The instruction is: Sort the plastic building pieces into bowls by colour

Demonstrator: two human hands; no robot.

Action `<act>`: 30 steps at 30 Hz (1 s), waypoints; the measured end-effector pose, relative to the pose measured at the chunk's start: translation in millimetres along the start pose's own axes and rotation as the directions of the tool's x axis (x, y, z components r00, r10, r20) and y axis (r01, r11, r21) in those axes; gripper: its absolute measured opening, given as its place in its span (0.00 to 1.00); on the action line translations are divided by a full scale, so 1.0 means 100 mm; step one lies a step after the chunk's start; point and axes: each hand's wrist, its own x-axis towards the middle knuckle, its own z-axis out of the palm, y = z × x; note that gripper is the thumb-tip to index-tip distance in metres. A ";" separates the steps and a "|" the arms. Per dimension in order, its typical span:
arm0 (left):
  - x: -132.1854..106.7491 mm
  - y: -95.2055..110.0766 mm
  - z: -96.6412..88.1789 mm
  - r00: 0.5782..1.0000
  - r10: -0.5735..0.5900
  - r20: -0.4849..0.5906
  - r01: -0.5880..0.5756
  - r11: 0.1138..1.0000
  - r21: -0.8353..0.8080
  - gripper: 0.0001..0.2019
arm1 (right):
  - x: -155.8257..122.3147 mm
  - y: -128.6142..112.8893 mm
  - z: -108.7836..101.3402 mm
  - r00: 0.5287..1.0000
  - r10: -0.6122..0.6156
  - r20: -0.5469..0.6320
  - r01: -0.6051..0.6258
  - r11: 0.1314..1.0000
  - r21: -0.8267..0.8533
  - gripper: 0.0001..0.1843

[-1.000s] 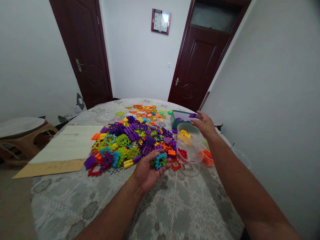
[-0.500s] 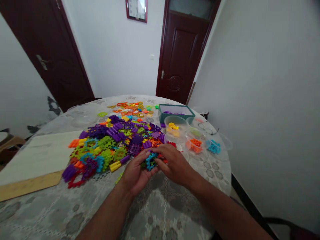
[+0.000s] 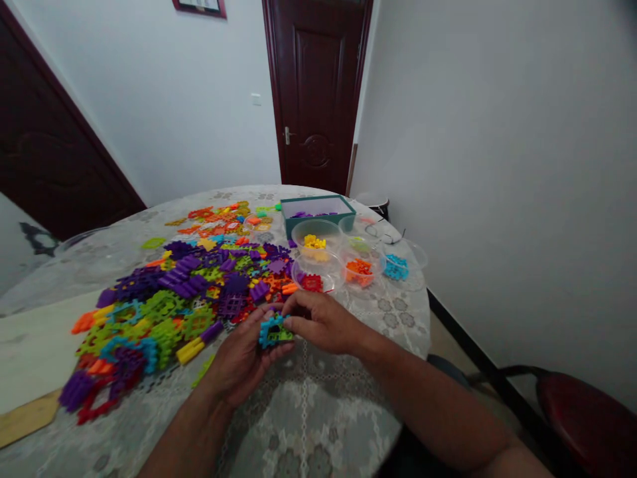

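Note:
My left hand (image 3: 237, 362) cups a blue interlocking plastic piece (image 3: 270, 330) with a bit of green under it, low over the table's patterned cloth (image 3: 318, 411). My right hand (image 3: 322, 322) reaches in from the right, fingers pinched on the same blue piece. Both hands sit at the near edge of a big heap of purple, green, orange and yellow building pieces (image 3: 189, 285).
Clear plastic tubs hold sorted pieces: yellow (image 3: 314, 240), red (image 3: 312, 282), orange (image 3: 359, 269), blue (image 3: 397, 267). A teal box (image 3: 317, 211) stands behind them. A pale board (image 3: 30, 345) lies at left. A dark red chair (image 3: 587, 411) stands at right, a door (image 3: 313, 93) behind.
My right hand came back from the teal box and tubs to the blue piece in my left hand. The camera swung right and down.

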 end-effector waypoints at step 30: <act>-0.01 -0.01 0.07 0.998 0.032 -0.057 -0.036 0.997 -0.064 0.21 | -0.42 0.75 -1.83 0.551 -0.299 -0.779 -0.660 0.415 -0.626 0.19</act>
